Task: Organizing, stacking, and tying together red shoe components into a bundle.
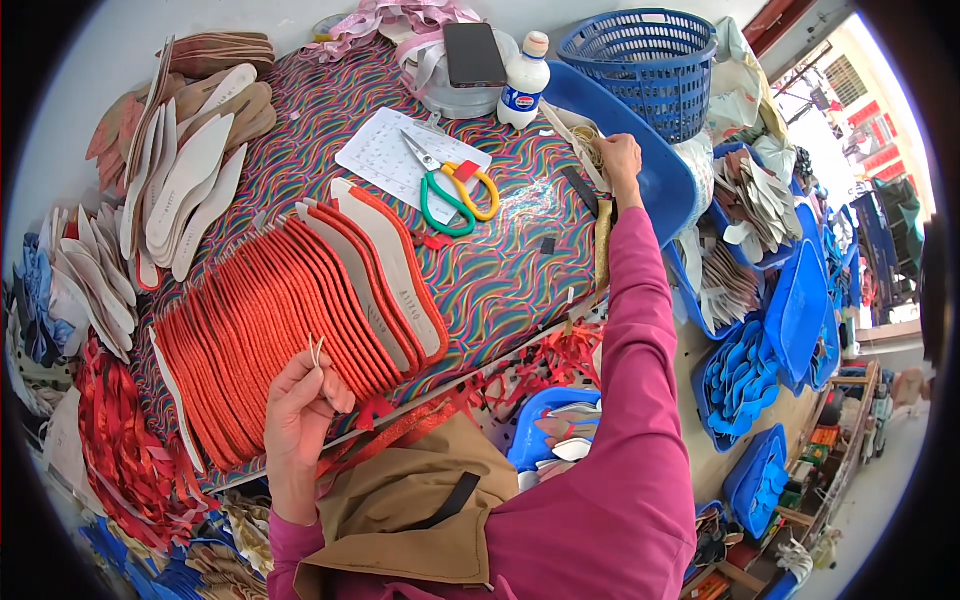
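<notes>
My left hand (303,392) is closed in a pinch, with a thin pale band (316,350) standing out from its fingertips. It sits at the front edge of a long row of red-edged shoe insoles (265,335) packed upright against each other. At the right end of the row, several insoles (405,285) lean apart and show beige faces. My right arm stretches to the far right of the table. There my right hand (620,163) has its fingers curled down on a bunch of thin pale bands (588,143); its fingertips are partly hidden.
Scissors (448,180) with green and yellow handles lie on a white sheet (375,150). Behind are a phone (474,55), a white bottle (525,85) and a blue basket (640,75). A blue basin (665,195) stands right; loose insoles (185,200) pile left, above red ribbons (125,440).
</notes>
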Available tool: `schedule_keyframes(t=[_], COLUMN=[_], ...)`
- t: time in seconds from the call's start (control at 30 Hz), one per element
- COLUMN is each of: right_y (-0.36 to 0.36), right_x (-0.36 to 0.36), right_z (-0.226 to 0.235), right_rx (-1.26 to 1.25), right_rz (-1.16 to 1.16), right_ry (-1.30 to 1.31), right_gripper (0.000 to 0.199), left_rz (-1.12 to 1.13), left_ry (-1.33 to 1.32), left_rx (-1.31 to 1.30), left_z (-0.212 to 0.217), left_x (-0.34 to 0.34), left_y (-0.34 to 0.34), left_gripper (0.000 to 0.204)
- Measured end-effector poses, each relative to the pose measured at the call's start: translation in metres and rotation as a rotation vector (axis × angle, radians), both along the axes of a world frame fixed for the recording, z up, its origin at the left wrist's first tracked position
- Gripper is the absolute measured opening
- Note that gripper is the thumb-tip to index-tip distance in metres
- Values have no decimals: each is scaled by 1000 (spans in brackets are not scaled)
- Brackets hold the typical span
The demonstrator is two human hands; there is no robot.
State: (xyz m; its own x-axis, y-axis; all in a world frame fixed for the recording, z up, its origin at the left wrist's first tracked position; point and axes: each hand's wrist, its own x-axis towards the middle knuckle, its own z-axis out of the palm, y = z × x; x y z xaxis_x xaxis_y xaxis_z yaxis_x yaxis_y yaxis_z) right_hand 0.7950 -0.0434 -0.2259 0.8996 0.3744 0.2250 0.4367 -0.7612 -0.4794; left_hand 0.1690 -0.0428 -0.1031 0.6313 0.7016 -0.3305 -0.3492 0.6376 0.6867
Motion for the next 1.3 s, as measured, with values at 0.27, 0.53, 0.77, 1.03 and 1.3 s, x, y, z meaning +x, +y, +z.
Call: schedule_keyframes(t=[0.27,0.53,0.77,1.03,1.3], right_y=[-10,-41,-63,-49,-72], right_x=[0,-117,-304,-395,-426], right_z=[17,142,194,167,148], right_rx=[313,797,668,697,707], right_rz=[64,539,982,1184,1075], right_ry=[-9,181,435,760,868], right_gripper=[25,13,9,8,11], left_rz=[1,-46,35,-279,-195], left_ry=[-23,-114,-125,30,73], left_rx=[7,29,111,421,418], left_z=[-3,4,49,44,48], left_x=[1,4,45,41,19], left_y=[1,8,17,18,1], left_gripper=[16,19,27,29,12])
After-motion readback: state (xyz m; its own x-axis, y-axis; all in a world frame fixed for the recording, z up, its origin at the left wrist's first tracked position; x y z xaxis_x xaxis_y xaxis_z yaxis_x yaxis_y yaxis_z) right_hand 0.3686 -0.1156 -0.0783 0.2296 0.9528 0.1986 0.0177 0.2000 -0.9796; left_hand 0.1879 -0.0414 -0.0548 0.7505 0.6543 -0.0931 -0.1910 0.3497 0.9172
